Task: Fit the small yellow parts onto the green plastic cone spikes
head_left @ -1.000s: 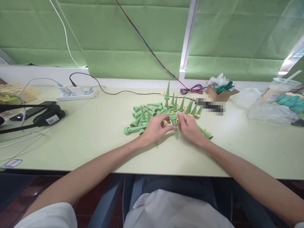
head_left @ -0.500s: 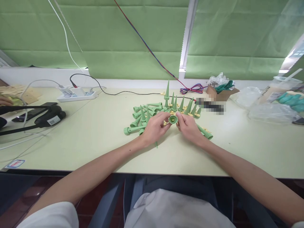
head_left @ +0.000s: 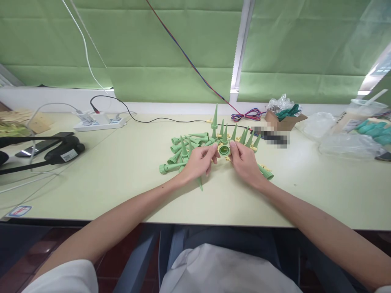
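Observation:
A green plastic plant-watering spike [head_left: 224, 151] is held with its round open end facing me; a yellowish bit shows inside the opening. My right hand [head_left: 244, 165] grips its right side between thumb and fingers. At its left edge is my left hand [head_left: 198, 162], thumb and fingertips closed in a pinch; whether anything small is between them is hidden. More green spikes [head_left: 172, 167] lie in a heap beyond and left of my hands, and several stand point up, the tallest spike [head_left: 215, 120] at the back. Small yellow pieces [head_left: 253, 149] are scattered among them.
At the left are a power strip [head_left: 100, 123], a phone [head_left: 42, 145] and a black strapped device [head_left: 65, 149]. To the right stand a cardboard box [head_left: 284, 122], a drink cup [head_left: 351, 116] and plastic bags [head_left: 351, 144]. The table's front edge [head_left: 214, 223] runs near me.
My left hand has drawn slightly left from the spike, its fingers now curled in a pinch. The spike's open end has tipped a little upward in my right hand.

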{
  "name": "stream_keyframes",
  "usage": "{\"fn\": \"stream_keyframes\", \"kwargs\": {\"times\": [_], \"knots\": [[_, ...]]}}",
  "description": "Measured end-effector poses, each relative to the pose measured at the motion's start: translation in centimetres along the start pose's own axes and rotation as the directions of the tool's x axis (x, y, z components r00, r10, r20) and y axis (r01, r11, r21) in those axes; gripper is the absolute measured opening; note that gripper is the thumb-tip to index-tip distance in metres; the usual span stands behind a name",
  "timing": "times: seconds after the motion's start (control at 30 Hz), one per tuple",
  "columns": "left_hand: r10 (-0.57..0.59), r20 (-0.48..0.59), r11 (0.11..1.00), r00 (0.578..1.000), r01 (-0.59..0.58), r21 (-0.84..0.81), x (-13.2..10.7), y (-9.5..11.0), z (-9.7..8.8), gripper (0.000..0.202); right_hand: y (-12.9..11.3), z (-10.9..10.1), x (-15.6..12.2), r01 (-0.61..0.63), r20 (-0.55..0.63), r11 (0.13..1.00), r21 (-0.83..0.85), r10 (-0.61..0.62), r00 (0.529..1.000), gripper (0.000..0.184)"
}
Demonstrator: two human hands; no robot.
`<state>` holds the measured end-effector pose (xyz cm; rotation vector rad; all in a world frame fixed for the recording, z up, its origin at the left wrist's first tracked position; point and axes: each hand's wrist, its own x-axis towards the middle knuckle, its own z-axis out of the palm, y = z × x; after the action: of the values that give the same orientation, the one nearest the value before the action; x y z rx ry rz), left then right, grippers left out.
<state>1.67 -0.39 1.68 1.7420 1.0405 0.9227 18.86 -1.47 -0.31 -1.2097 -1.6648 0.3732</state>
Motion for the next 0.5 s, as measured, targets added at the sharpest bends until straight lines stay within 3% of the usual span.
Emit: {"fn": "stream_keyframes", "kwargs": {"times": [0.1,0.2,0.5], "knots": [[-0.127,0.067,0.989,0.99,0.131,-0.063,0.05,0.4,-0.17,0.068,-0.11,-0.04,-0.07,0.031,0.053,0.999,-0.007,-0.031,0.998,0.045],[-0.183,0.135,0.977,0.974,0.196,-0.086,0.01,0.54,-0.31,0.07,-0.11,0.0,-0.16,0.063,0.106,0.998,-0.011,-0.061,0.992,0.043],[-0.139,0.202,0.978,0.969,0.167,-0.127,-0.09,0.17,-0.39,0.056,0.18,0.06,-0.01,0.064,0.131,0.998,-0.02,-0.061,0.989,0.042]]}}
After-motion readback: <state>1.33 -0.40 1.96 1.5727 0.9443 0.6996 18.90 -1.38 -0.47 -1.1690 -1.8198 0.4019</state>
